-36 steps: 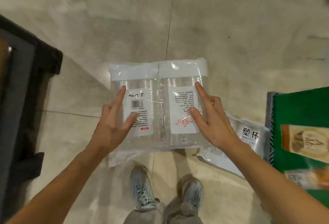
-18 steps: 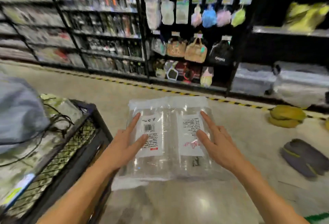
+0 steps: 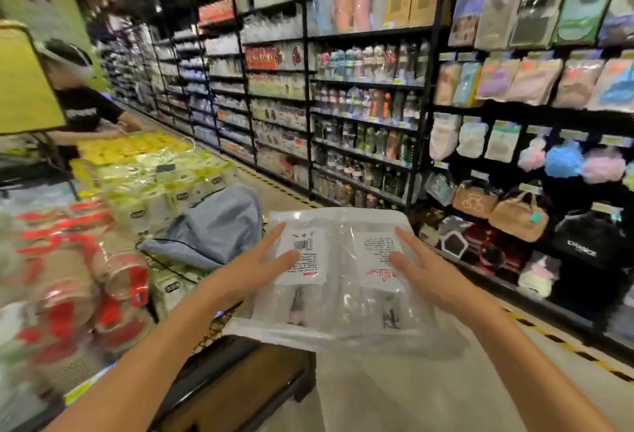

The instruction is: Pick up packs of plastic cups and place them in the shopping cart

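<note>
Two hands carry one clear plastic package (image 3: 338, 280) between them, held up in the near middle of the scene. The left hand (image 3: 255, 265) presses its left side with straight, spread fingers; the right hand (image 3: 423, 268) presses its right side the same way, so neither grip curls round it that the view shows. The package bears two white labels, one under each hand. To the near left, one cart (image 3: 219, 359) carries one blue-grey bag (image 3: 214, 226) and blurred wrapped goods. Dark shelves (image 3: 422, 95) of merchandise fill the far right; four puffs hang there.
</note>
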